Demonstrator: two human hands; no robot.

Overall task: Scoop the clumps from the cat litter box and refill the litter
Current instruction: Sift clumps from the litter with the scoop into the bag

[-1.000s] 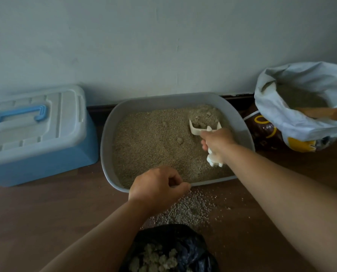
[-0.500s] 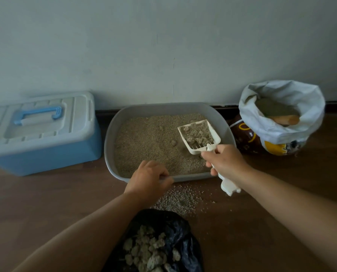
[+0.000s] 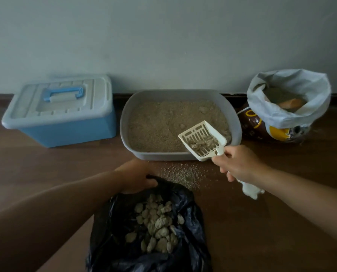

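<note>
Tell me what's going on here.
A person is cleaning a cat litter box. The right hand holds a slotted scoop with a few clumps in it above the box's near right corner. The left hand grips the rim of a black bag on the floor, which has a pile of clumps inside. Spilled litter lies between box and bag. An open litter sack stands to the right.

The left forearm [image 3: 65, 209] and the right forearm [image 3: 301, 193] are bare as far up as they are seen, unsleeved to the wrist, and the left grip [image 3: 136, 177] and right grip [image 3: 240, 163] are bare hands, fingers uncovered.
</note>
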